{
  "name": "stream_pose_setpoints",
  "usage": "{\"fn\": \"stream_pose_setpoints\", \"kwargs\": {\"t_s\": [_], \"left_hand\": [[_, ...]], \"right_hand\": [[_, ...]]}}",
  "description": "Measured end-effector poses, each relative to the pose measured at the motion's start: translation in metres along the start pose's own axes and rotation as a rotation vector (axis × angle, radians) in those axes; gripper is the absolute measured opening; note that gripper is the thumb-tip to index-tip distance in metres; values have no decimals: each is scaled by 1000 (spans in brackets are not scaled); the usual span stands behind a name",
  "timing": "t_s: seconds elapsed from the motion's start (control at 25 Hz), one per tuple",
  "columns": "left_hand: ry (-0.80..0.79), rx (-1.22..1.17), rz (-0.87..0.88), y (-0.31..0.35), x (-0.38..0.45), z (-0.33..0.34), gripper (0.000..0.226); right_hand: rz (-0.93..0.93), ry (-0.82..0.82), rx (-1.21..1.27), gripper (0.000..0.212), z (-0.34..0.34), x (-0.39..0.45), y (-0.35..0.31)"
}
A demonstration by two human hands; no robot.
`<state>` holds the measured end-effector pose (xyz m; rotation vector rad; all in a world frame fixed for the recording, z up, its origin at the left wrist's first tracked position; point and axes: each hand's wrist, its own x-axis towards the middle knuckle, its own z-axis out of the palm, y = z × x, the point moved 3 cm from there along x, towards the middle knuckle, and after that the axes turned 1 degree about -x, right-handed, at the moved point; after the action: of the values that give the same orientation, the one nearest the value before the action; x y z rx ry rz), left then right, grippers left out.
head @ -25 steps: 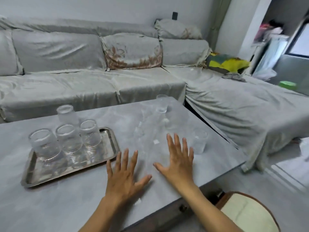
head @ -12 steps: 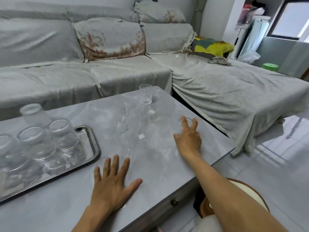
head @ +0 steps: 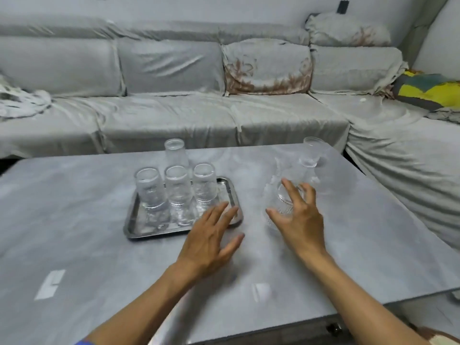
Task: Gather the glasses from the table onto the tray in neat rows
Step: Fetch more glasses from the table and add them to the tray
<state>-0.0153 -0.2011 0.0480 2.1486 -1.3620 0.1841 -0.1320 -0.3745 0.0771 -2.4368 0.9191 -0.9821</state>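
Now | right hand [head: 300,221] grips glass [head: 282,204] | tray [head: 234,195] just left

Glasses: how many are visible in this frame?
6. Four on the tray: three in front, one behind. One in the right hand; one at the table's far edge.

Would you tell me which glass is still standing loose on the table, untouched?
The glass at the far right edge. Four others stand on the tray, and the right hand holds another.
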Motion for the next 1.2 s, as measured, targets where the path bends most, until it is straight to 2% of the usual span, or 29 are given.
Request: {"fn": "stream_pose_setpoints", "kwargs": {"t_s": [0.08, 0.2, 0.24, 0.32, 0.44, 0.6, 0.76, 0.88, 1.08, 1.12, 1.2], "left_hand": [[176, 0, -61, -41, -11, -49, 50], [349, 7, -389, -112, -39, -92, 42], [340, 15, -514, -135, -51, -96, 45], [196, -45, -678, -171, -70, -93, 57], [40, -195, -629, -192, -84, -82, 77], [66, -165, -576, -196, -84, -77, 84], [88, -153, -527, -192, -79, -78, 73], [75, -149, -519, -191, -81, -78, 84], [39, -54, -496, -191, -83, -70, 99], [51, -113, -493, -190, -84, -71, 95], [170, -311, -517, -199, -83, -79, 82]], "right_hand": [[-71, -20, 151, 74, 26, -7, -55], [-116, -109, 312, 74, 70, -16, -122], [-139, -148, 340, 75, 87, -20, -143], [-189, -206, 350, 76, 117, -23, -177], [-246, -257, 280, 76, 157, -26, -204], [-281, -290, 185, 75, 194, -26, -211], [-295, -278, 119, 75, 214, -33, -212], [-361, -282, 22, 76, 219, -36, -216], [-374, -406, -21, 82, 215, -34, -216], [-364, -391, 6, 82, 211, -34, -215], [-362, -244, 115, 80, 198, -27, -215]]}}
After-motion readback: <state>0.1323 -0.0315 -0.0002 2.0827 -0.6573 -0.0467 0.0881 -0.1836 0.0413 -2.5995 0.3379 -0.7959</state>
